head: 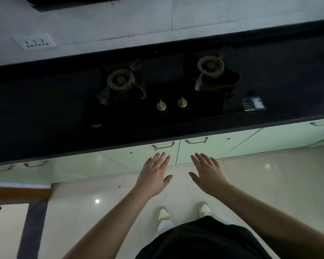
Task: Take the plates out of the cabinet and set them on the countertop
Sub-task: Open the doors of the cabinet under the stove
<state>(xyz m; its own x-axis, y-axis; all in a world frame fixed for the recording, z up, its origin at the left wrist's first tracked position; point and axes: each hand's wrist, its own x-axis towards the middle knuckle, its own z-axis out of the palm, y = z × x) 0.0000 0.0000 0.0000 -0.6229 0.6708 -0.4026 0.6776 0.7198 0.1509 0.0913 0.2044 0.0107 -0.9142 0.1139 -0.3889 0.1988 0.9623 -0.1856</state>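
Head view: we stand facing a dark countertop [45, 113] with a two-burner gas hob [168, 86] set into it. Below it runs a row of pale green cabinet doors. The two doors directly ahead are closed, each with a metal pull: the left door handle [163, 145] and the right door handle [196, 140].

Our left hand [153, 176] and right hand [208, 174] are held out palm down in front of these doors, side by side and apart from each other. On both hands the fingers are straight and lie loosely together, thumbs splayed inward. Neither hand holds or touches anything.

The plates are not visible. We judge that they sit behind one of the closed doors, but we cannot tell which.

Step in hand: the approach, before any door is opened. We judge the task to be at its start, since no plate stands on the countertop.

Next move, as we judge it:
1. Lower a hand to the nearest pull and hook the fingers behind it.
2. Swing the door outward, stepping back enough to clear it.
3. Crouch to see inside, since the cabinet lies under the counter edge.

The counter beside the hob offers a bare surface for setting plates down.
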